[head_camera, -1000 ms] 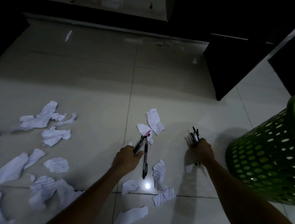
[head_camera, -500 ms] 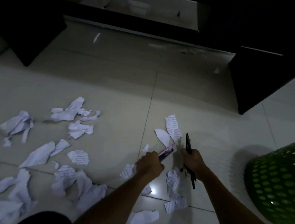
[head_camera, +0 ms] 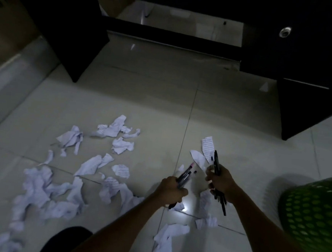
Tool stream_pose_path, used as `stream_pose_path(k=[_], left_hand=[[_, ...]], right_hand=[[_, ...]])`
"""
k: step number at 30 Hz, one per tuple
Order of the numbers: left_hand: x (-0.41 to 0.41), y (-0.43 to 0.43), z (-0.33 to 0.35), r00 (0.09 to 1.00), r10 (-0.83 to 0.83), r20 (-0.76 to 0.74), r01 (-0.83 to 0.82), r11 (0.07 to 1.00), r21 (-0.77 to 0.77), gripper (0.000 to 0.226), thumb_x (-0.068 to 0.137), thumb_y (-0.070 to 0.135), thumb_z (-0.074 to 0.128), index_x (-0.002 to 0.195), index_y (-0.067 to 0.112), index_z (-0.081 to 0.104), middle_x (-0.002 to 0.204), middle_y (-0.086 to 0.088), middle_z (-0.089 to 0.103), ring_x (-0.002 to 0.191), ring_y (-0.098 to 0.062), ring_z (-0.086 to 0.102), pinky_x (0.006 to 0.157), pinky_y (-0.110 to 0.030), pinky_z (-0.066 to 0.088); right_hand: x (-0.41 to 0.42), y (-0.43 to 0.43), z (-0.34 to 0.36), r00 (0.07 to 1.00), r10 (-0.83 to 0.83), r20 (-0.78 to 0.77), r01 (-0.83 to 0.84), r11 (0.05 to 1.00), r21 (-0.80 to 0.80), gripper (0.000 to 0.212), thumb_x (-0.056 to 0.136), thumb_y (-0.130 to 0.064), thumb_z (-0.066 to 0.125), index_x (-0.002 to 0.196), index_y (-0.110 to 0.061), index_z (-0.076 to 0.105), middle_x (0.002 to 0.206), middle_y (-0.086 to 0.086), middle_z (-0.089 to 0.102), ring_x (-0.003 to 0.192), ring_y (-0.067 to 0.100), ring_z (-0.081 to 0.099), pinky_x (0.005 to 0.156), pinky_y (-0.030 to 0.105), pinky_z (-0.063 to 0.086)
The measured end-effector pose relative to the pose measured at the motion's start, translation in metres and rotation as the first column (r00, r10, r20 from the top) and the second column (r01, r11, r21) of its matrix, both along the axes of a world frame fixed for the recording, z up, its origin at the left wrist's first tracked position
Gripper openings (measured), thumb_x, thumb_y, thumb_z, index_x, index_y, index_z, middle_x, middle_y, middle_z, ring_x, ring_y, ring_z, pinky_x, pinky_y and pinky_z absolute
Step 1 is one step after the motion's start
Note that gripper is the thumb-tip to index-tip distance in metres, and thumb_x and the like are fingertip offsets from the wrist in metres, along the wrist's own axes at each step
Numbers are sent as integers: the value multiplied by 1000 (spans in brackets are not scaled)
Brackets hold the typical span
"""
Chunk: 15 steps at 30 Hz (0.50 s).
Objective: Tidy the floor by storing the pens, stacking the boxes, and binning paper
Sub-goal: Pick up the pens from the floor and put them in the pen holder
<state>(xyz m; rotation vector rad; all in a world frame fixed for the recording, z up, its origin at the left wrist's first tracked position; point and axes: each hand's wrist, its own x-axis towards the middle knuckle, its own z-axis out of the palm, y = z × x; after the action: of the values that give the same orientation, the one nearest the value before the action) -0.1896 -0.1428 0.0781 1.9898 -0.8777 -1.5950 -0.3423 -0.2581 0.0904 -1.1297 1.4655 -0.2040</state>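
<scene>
My left hand (head_camera: 171, 190) grips a bundle of dark pens (head_camera: 185, 175), one with a pink tip, pointing up and to the right. My right hand (head_camera: 221, 182) grips another bunch of black pens (head_camera: 216, 162) that stick out above and below the fist. Both hands hover close together over the tiled floor. Crumpled and torn lined paper scraps (head_camera: 121, 131) lie scattered across the floor, mostly to the left (head_camera: 37, 187), with a few pieces (head_camera: 207, 147) just beyond my hands and others (head_camera: 169, 237) between my forearms.
A green perforated basket (head_camera: 313, 215) stands at the right edge. Dark furniture (head_camera: 312, 101) rises behind on the right, and a dark cabinet (head_camera: 69, 28) on the left. A dark shape (head_camera: 64, 241), maybe my knee, sits at the bottom.
The black pen that lay on the floor between my hands is gone from the tiles. My hands have drawn closer together, and the view has swung left, pushing the basket toward the right edge.
</scene>
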Motion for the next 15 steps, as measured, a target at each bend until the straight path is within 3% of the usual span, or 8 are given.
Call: stream_pose_path(k=[2, 4, 8, 10, 13, 15], left_hand=[[11, 19, 25, 998, 53, -16, -53, 999, 6, 11, 82, 19, 62, 91, 12, 59, 68, -1, 61, 53, -11, 57, 49, -20, 47], [25, 32, 50, 996, 83, -36, -83, 996, 13, 20, 85, 17, 60, 102, 8, 57, 69, -2, 60, 54, -14, 57, 55, -23, 48], [61, 43, 115, 967, 203, -155, -202, 979, 24, 6, 92, 2, 48, 95, 7, 50, 55, -5, 60, 46, -18, 56, 57, -32, 50], [78, 46, 158, 932, 304, -197, -302, 952, 42, 14, 94, -2, 43, 87, 10, 46, 48, -5, 59, 41, -19, 57, 52, -32, 52], [103, 49, 222, 909, 391, -146, -395, 918, -4, 22, 97, -1, 39, 79, 11, 43, 42, -6, 53, 31, -17, 51, 37, -24, 45], [119, 52, 263, 892, 446, -70, -450, 891, -56, 23, 97, 2, 42, 76, 12, 43, 48, -10, 44, 27, -13, 42, 33, -20, 38]], right_hand=[[10, 10, 25, 1000, -13, -7, 13, 1000, -6, 14, 95, -18, 56, 90, -6, 52, 64, 12, 50, 43, 19, 41, 39, 24, 36], [20, 18, 54, 1000, -30, 4, 30, 1000, 1, 24, 91, -25, 62, 79, -10, 49, 57, 8, 44, 39, 17, 37, 40, 24, 34], [35, 31, 119, 999, -27, 30, 26, 999, 46, 29, 90, -34, 63, 77, -12, 48, 51, 4, 39, 35, 14, 34, 37, 22, 32], [42, 36, 159, 999, -33, 27, 31, 997, 68, 30, 90, -38, 61, 80, -12, 49, 53, 4, 38, 38, 15, 34, 37, 21, 33], [52, 38, 217, 999, -35, 22, 33, 998, 58, 37, 88, -44, 61, 78, -12, 47, 55, 5, 39, 41, 17, 37, 39, 23, 36], [59, 37, 255, 999, -36, -7, 36, 999, 32, 41, 86, -48, 62, 80, -10, 49, 57, 6, 44, 43, 18, 40, 40, 23, 39]])
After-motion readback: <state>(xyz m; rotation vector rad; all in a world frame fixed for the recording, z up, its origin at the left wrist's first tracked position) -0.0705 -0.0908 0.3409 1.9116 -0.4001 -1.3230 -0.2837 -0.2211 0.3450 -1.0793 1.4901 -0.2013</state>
